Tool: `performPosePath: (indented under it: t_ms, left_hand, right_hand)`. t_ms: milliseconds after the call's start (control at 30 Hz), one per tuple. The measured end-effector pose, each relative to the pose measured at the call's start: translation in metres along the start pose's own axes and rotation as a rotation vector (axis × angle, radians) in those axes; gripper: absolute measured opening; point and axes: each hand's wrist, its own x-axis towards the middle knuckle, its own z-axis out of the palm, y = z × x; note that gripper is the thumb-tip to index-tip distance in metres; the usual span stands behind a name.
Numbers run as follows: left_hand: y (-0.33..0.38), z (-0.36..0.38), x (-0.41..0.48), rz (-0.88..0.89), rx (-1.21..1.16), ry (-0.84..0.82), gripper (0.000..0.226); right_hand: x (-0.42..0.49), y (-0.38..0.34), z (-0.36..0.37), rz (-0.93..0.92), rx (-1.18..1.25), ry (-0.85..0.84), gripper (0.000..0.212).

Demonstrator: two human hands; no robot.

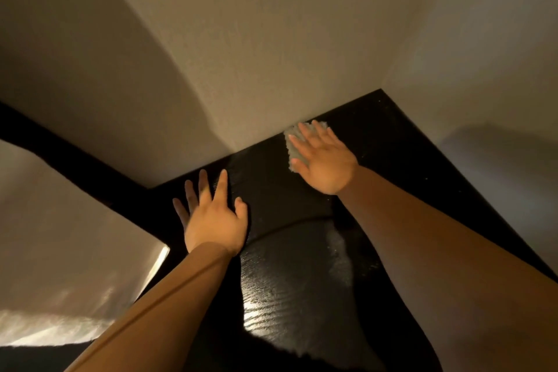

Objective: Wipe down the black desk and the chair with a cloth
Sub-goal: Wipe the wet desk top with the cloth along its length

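Observation:
The black desk fills the lower middle and right of the head view, pushed into a corner of two walls. A small white cloth lies on it close to the back wall. My right hand presses flat on the cloth with straight fingers, covering most of it. Nearer the desk's left edge, my left hand rests flat on the bare desktop with its fingers spread. The chair is not in view.
Pale walls meet the desk at its back and right sides. Left of the desk a dark gap runs beside a light surface. A pale dusty smear shows on the glossy desktop between my forearms.

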Motion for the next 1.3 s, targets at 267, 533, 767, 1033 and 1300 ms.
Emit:
performPosePath:
  t_ms: [267, 533, 767, 1033, 1300]
  left_hand:
    - [0.007, -0.003, -0.002, 0.059, 0.022, 0.035, 0.064]
    - [0.107, 0.014, 0.005, 0.15, -0.061, -0.05, 0.065]
    - [0.12, 0.025, 0.007, 0.086, 0.012, -0.04, 0.067]
    - [0.125, 0.021, 0.009, 0.083, 0.024, -0.046, 0.068]
    - [0.124, 0.024, 0.012, 0.087, 0.045, -0.027, 0.07]
  right_hand:
    - [-0.029, -0.052, 0.005, -0.073, 0.016, -0.012, 0.074]
    - [-0.015, -0.004, -0.005, -0.096, 0.033, -0.037, 0.066]
    - [0.0, 0.06, -0.01, 0.109, 0.007, 0.009, 0.064]
    - [-0.019, 0.056, -0.009, -0.083, 0.007, 0.002, 0.065]
    - [0.004, 0.131, -0.024, 0.187, 0.037, 0.008, 0.066]
